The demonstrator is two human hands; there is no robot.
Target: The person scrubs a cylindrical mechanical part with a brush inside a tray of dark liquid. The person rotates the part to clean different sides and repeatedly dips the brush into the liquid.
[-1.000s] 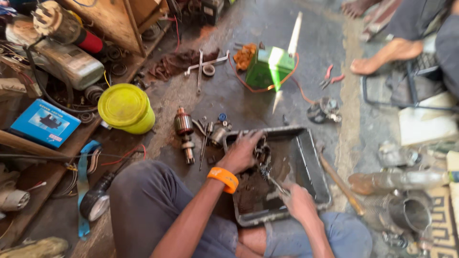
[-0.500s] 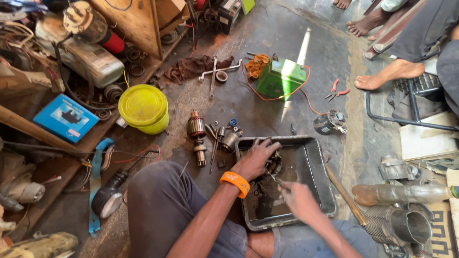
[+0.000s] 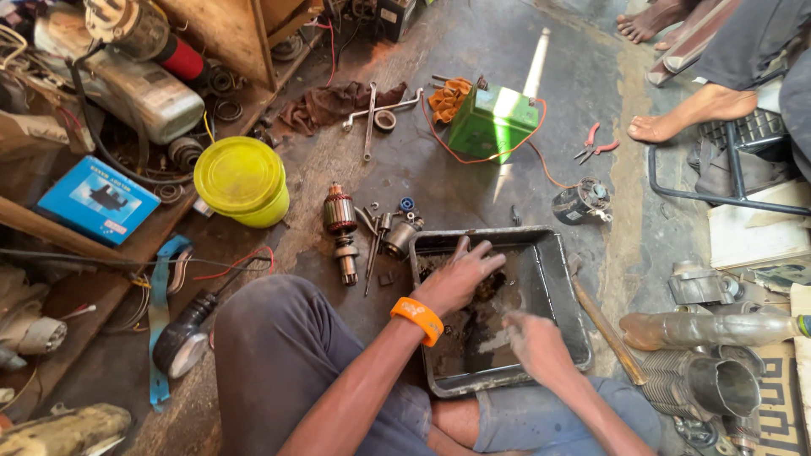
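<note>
I sit on the floor with both hands in a black metal tray (image 3: 559, 253) holding dark oily liquid. My left hand (image 3: 456, 277), with an orange band on the wrist, presses its spread fingers on a greasy dark metal part (image 3: 492, 291) in the middle of the tray. My right hand (image 3: 534, 338) is at the tray's near side, curled and blurred by motion, around a thin tool that barely shows. My knee in grey trousers (image 3: 279, 346) is just left of the tray.
A motor armature (image 3: 340, 218) and small parts lie left of the tray, next to a yellow bucket (image 3: 241, 179). Beyond are wrenches (image 3: 372, 118), a green box with orange wire (image 3: 490, 122), red pliers (image 3: 596, 143), a small motor (image 3: 581, 203). Another person's foot (image 3: 688, 110) is top right; metal pipes (image 3: 701, 329) right.
My right hand has drawn back toward me from the part, and my left hand has flattened over it. The view has drifted slightly across the floor.
</note>
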